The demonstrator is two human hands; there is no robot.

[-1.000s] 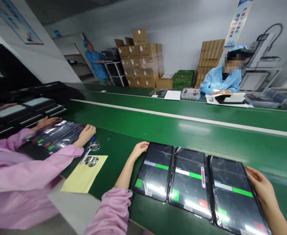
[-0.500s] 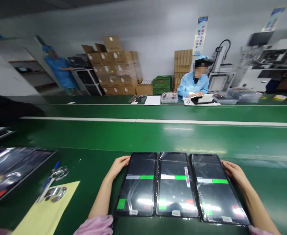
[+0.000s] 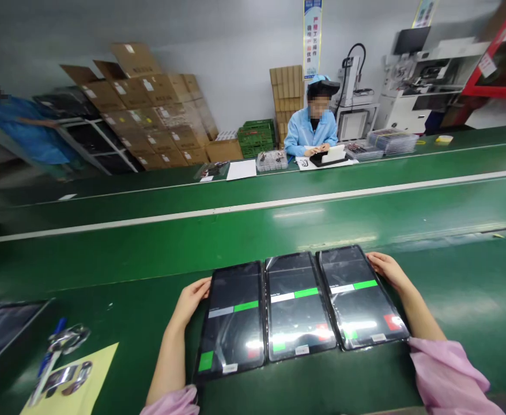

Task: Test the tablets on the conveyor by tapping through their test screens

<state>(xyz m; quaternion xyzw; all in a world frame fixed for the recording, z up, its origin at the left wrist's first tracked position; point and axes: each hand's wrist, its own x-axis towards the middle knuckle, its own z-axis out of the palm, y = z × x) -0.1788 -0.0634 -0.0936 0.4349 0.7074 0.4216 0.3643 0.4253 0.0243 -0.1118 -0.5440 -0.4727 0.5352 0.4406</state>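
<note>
Left hand (image 3: pixel 191 302) and right hand (image 3: pixel 386 272) lie open against the outer edges of three side-by-side plastic-wrapped tablets (image 3: pixel 298 305) on the green desk (image 3: pixel 452 276).

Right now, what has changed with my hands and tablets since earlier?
Your right hand has slid up from the side of the right tablet to its far corner, and the pink streak on the middle tablet is gone. The view has swung right, leaving the co-worker's pink sleeves out of frame. Your left hand stays on the edge of the left tablet; the three tablets remain side by side.
</note>
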